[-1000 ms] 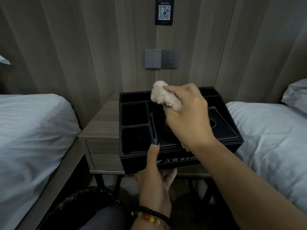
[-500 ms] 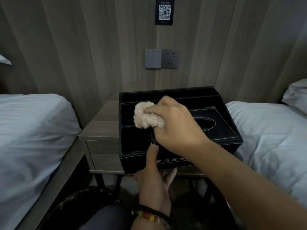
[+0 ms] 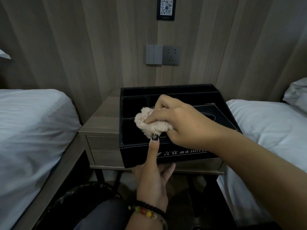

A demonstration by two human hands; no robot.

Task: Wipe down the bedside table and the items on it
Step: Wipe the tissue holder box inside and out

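Observation:
A black leather organiser box [image 3: 187, 155] with several open compartments and a tissue slot stands on the wooden bedside table [image 3: 101, 122]. My right hand [image 3: 179, 123] grips a bunched beige cloth [image 3: 149, 124] and holds it over the divider between the box's left compartments. My left hand [image 3: 152, 178] holds the box's front wall, thumb up over the front rim and fingers underneath the bottom edge.
White beds flank the table: one at the left [image 3: 33, 133], one at the right [image 3: 269, 128]. A black bin [image 3: 78, 201] sits on the floor at lower left. A switch and socket [image 3: 162, 54] are on the wood-panel wall behind.
My right hand carried the cloth from the back of the box forward and left, down onto the left compartments. My left hand stayed on the front wall.

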